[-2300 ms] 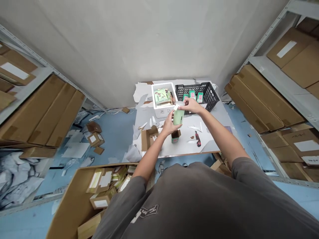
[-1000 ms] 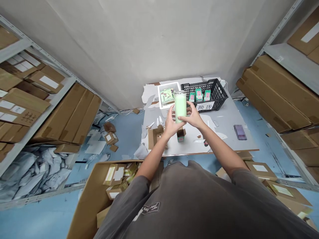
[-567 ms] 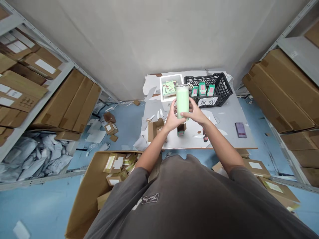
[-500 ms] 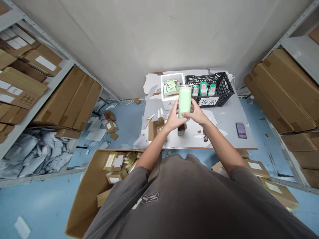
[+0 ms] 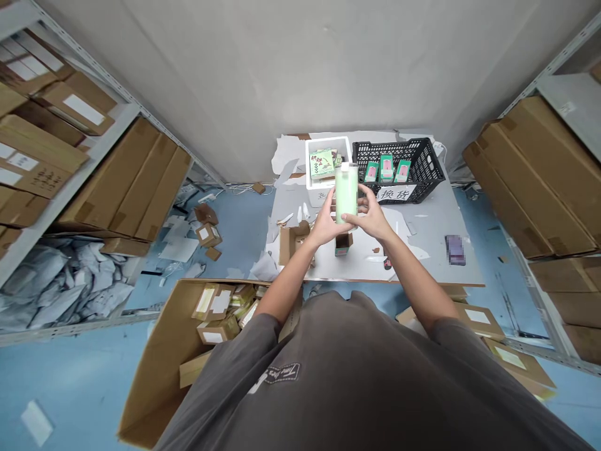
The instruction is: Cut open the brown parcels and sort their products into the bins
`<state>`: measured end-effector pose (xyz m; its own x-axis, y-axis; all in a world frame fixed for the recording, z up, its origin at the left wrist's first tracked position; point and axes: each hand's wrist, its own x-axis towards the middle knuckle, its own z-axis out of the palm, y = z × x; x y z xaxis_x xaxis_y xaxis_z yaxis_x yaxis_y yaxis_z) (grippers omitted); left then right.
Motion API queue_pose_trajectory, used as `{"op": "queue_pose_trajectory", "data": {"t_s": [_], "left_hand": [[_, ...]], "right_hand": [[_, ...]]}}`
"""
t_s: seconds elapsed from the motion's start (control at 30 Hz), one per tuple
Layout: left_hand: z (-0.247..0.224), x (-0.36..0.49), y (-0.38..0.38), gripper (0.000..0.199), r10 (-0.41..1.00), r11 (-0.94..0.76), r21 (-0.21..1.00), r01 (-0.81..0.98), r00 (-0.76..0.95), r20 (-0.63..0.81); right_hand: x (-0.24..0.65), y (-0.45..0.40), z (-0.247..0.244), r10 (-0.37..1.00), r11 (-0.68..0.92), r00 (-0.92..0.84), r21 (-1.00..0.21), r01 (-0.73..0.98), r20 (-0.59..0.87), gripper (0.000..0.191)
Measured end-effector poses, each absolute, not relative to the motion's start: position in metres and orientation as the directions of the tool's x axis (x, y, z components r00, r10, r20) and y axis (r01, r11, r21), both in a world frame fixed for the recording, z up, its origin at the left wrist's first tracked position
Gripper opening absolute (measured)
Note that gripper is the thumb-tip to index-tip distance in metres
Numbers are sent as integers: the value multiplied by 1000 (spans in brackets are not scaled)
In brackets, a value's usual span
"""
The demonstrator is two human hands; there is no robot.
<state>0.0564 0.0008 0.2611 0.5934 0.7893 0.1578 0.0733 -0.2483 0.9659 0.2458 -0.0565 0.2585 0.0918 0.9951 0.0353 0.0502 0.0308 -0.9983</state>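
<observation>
Above the table I hold up a pale green tumbler (image 5: 346,195) between both hands. My left hand (image 5: 325,222) closes round its left side, and my right hand (image 5: 372,216) grips its right side with the thumb across the front. The tumbler looks close to upright, with a pale cap-like piece showing at its top. Below it on the table stands a small opened box (image 5: 344,243) in brown and green. An open cardboard box (image 5: 292,243) sits beyond my left forearm. A red and black tool (image 5: 387,263) lies partly hidden by my right forearm.
A white bin (image 5: 307,164) with green boxes and a black crate (image 5: 427,181) with several green-pink boxes stand at the table's back. A purple phone-like object (image 5: 455,250) lies at right. A large carton (image 5: 154,351) of parcels is at lower left. Shelves (image 5: 117,134) flank both sides.
The tumbler has turned in my hands: the silvery rim and strap-like loop seen at its top before are replaced by a pale cap-like piece. Both hands stay round it.
</observation>
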Motion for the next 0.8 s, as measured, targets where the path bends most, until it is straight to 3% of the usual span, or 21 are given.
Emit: {"op": "queue_pose_trajectory", "data": {"t_s": [0.4, 0.6, 0.67, 0.8], "left_hand": [[250, 51, 5, 133, 754, -140, 990, 5, 649, 104], [243, 39, 9, 124, 739, -265, 951, 161, 667, 93], [248, 31, 17, 111, 791, -248, 953, 175, 605, 95], [275, 21, 43, 64, 879, -233, 950, 207, 463, 115]], "right_hand": [[245, -59, 261, 1000, -5, 11, -1000, -15, -6, 124], [249, -58, 246, 997, -71, 35, -996, -51, -73, 119], [250, -60, 239, 995, -83, 59, -995, -50, -86, 119], [253, -66, 226, 993, -76, 98, -997, 28, -73, 122]]}}
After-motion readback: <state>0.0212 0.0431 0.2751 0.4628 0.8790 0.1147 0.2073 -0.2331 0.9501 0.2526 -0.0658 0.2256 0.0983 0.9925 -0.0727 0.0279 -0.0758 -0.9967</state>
